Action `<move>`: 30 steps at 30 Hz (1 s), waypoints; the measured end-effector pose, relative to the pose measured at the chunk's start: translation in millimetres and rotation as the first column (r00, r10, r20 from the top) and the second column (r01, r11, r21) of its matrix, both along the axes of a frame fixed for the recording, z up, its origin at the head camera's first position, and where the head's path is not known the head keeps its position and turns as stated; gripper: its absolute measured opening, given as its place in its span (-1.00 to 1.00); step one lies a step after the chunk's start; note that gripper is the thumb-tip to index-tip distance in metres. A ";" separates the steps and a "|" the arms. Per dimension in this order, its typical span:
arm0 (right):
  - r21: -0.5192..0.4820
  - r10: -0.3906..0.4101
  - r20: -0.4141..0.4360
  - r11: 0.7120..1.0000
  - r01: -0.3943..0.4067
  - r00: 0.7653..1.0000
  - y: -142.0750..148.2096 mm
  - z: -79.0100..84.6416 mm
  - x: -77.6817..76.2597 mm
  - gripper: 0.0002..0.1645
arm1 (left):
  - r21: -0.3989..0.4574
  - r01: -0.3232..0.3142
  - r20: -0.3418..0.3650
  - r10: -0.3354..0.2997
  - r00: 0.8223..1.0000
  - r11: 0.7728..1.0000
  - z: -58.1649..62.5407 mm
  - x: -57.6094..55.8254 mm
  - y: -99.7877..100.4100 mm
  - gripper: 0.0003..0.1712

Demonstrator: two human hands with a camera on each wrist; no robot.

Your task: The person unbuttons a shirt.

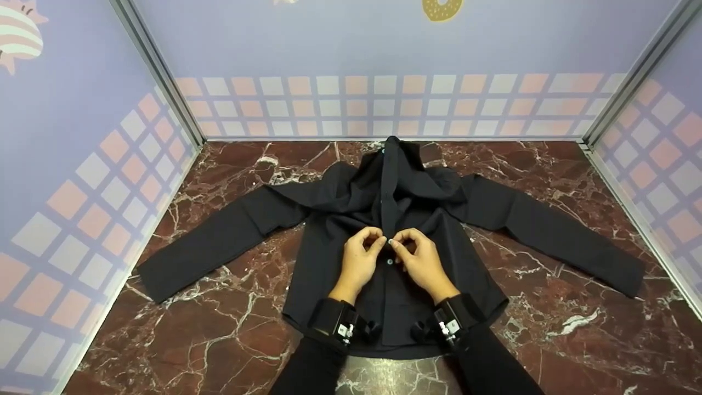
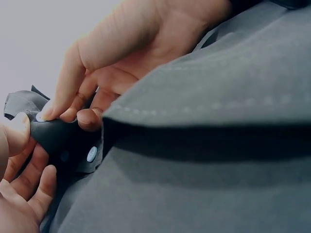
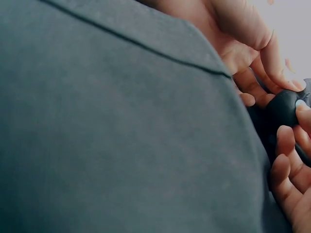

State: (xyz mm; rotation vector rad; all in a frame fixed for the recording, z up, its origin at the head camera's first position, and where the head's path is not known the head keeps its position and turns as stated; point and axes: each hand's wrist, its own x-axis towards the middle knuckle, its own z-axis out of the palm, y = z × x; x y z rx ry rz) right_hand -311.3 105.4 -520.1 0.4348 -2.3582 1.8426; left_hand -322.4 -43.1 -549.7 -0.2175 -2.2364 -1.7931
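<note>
A black long-sleeved shirt point(image 1: 329, 263) lies spread out, its collar toward the back wall. Along its middle runs the front placket point(image 1: 389, 214). My left hand point(image 1: 360, 260) pinches the placket's edge between thumb and fingers. Close beside it, my right hand point(image 1: 422, 262) pinches the cloth at a small pale button, thumb against forefinger. Just below the fingertips, another pale button point(image 1: 390, 261) shows on the placket. In the left wrist view, a loose fold stands over a pale button point(image 2: 92, 154). Bunched dark cloth point(image 3: 283, 108) sits between both hands' fingertips in the right wrist view.
The shirt's sleeves point(image 1: 214, 241) stretch out to both sides over a dark red marbled tabletop point(image 1: 230, 323). Lilac walls point(image 1: 351, 49) with checkered bands enclose the table at the back and sides. Black camera bands point(image 1: 334, 321) circle both wrists.
</note>
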 end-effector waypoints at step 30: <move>-0.169 0.031 0.090 0.985 -0.015 0.995 3.6 -4.1 -5.6 -0.81 | 0.060 0.016 0.042 -0.018 0.999 0.998 0.1 0.3 0.0 -0.86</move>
